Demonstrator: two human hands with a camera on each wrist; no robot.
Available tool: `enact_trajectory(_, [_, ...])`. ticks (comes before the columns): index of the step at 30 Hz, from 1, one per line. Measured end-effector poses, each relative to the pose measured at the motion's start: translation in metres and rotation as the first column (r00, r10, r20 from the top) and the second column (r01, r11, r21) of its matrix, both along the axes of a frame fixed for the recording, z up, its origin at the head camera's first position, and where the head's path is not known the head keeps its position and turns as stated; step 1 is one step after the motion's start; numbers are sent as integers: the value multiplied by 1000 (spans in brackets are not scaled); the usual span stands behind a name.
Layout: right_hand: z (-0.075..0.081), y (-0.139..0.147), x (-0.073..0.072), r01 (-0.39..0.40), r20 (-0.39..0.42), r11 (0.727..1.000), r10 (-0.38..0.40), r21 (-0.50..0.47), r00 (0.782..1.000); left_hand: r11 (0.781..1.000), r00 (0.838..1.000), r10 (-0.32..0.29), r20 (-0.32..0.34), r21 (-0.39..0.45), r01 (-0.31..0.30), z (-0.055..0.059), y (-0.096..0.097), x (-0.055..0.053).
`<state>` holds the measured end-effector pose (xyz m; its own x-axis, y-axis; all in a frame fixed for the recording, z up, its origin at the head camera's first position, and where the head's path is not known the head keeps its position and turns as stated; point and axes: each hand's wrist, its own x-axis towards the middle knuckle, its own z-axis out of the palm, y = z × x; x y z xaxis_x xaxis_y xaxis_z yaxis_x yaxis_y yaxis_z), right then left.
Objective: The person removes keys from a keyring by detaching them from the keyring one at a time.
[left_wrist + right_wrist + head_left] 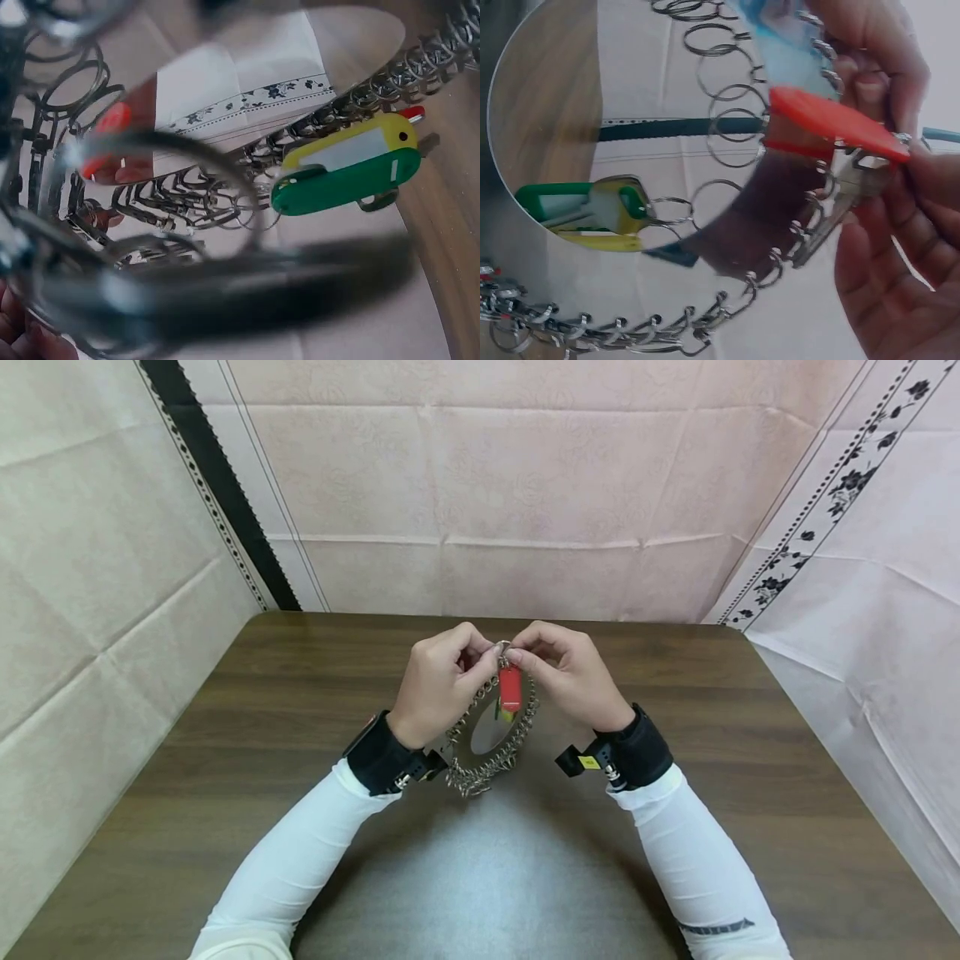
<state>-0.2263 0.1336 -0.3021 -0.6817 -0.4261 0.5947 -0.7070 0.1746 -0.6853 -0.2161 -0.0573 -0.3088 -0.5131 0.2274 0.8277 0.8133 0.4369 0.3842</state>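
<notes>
A large round key holder (519, 745) hangs upright between my hands, its rim lined with many small metal rings. At its top, my left hand (442, 672) pinches a small key ring (505, 646) between thumb and fingertips. My right hand (576, 675) pinches that ring from the other side. Just under the fingertips hangs a red key tag (832, 120), with a silver key (829, 217) beside it. Lower on the holder hang a green key tag (349, 184) and a yellow key tag (390, 129). Fingertips hide part of the pinched ring.
A brown wooden table (315, 693) lies beneath, with pale cloth (525, 477) hanging behind it and on both sides. Black wrist straps with cameras are on both wrists, and the left strap (375, 756) sits close beside the holder's metal rings.
</notes>
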Motion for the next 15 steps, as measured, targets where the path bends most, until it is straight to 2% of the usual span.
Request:
enact_trajectory(4, [-2, -2, 0, 11, 13, 999, -11, -31, 1000, 1000, 1000, -4, -2, 16, 4, 1, 0, 0])
enact_trajectory(9, [-7, -5, -2, -23, 64, 998, 26, -51, 998, 999, 1000, -2, -23, 36, 3, 1, 1, 0])
enact_trajectory(15, [-10, -8, -3, -43, 41, 997, 45, -58, 998, 998, 1000, -30, -7, 53, 30, 1, 0, -2])
